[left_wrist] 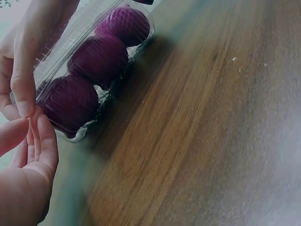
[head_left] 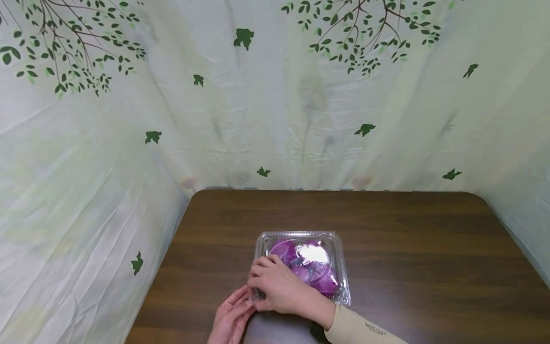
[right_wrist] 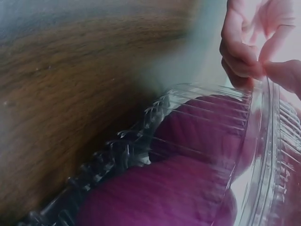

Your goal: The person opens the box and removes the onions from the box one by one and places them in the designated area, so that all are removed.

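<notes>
- The fingers of the right hand are bent and pinch the rim at the near left corner of a clear plastic container, the back of that hand covering part of the lid.
- The fingers of the left hand meet them at that same corner, thumb and fingertips pinched together; what exactly lies between the tips is hidden.
- The container sits in the lower middle of the head view, and its body stretches up and to the right from the fingers. The right hand reaches across its near edge, while the left comes from the lower left, just outside the corner; both are at it, neither clearly nearer.
- From above, the container looks roughly square, with no long axis standing out. Its plastic is thin and glossy, with ribbed walls, a rippled rim and a round ring moulded into the lid.
- Inside lie round purple balls, finely lined where seen through the ribs; three run in a diagonal row in the left wrist view.
- A light beige sleeve covers the right forearm at the bottom of the frame.
- Beneath is a brown wood-grained table with rounded far corners.
- Behind hangs a pale, creased cloth printed with green leaves and branches.
</notes>
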The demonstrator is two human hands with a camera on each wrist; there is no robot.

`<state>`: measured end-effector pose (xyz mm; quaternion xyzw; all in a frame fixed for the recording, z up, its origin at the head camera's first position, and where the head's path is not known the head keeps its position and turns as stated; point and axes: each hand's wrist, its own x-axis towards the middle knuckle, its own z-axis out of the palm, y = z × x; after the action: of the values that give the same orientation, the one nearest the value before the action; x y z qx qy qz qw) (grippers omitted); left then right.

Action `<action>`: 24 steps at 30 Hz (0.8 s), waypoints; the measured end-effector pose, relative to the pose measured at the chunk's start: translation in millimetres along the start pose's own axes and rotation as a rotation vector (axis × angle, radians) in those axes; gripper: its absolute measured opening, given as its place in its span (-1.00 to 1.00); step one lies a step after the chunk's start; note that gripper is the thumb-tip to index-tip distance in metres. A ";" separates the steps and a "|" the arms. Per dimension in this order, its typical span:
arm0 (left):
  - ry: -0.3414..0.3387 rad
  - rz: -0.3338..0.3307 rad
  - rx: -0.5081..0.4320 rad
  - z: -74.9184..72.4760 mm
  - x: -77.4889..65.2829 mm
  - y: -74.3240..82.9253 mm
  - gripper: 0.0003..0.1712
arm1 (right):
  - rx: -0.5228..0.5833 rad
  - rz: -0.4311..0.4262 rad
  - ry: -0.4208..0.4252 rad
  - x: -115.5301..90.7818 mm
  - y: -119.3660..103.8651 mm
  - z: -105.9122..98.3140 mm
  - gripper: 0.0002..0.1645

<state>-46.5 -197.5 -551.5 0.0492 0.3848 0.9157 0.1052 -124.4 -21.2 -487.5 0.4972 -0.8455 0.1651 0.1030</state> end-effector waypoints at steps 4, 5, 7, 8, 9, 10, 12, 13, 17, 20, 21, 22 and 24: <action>0.003 0.005 0.016 -0.4 -0.3 0.2 -0.42 | 0.051 -0.005 -0.016 0.7 -0.5 0.0 -0.84; 0.005 0.004 0.022 -0.6 -0.4 0.3 -0.41 | 0.061 -0.008 -0.019 0.9 -0.5 0.1 -0.85; 0.012 0.006 0.035 -0.6 -0.4 0.2 -0.42 | 0.076 -0.015 -0.021 1.2 -0.7 0.7 -0.85; 0.016 0.007 0.043 -0.5 -0.5 0.1 -0.42 | 0.081 -0.018 -0.020 1.2 -0.7 1.0 -0.85; 0.019 0.008 0.052 -0.4 -0.5 0.0 -0.43 | 0.083 -0.022 -0.019 1.3 -0.8 1.5 -0.85; 0.027 0.007 0.062 0.0 -0.5 -0.1 -0.44 | 0.081 -0.026 -0.016 1.2 -0.9 1.8 -0.86; 0.030 0.009 0.067 0.1 -0.6 -0.9 -0.44 | 0.077 -0.034 -0.012 0.6 -1.1 2.2 -0.88; 0.031 0.011 0.071 -0.1 -0.8 -1.6 -0.43 | 0.076 -0.037 -0.010 0.3 -1.4 2.3 -0.89; 0.013 0.034 0.050 -1.5 -1.1 -4.6 -0.42 | 0.077 -0.043 -0.001 -0.7 -2.9 2.3 -0.88; 0.020 0.053 0.058 -1.0 -1.6 -5.3 -0.42 | 0.081 -0.049 0.006 -0.5 -3.6 1.8 -0.87; 0.026 0.055 0.061 -0.4 -1.6 -5.0 -0.42 | 0.078 -0.052 0.009 -0.3 -3.4 1.3 -0.88; 0.036 0.051 0.064 0.3 -1.5 -4.6 -0.44 | 0.074 -0.053 0.011 0.0 -3.1 0.7 -0.89; 0.059 0.038 0.076 1.9 -1.1 -3.7 -0.46 | 0.062 -0.055 0.019 0.6 -2.4 -0.6 -0.89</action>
<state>-44.5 -193.8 -552.8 0.0336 0.4211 0.9033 0.0744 -122.6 -22.5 -486.3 0.5214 -0.8251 0.1930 0.1003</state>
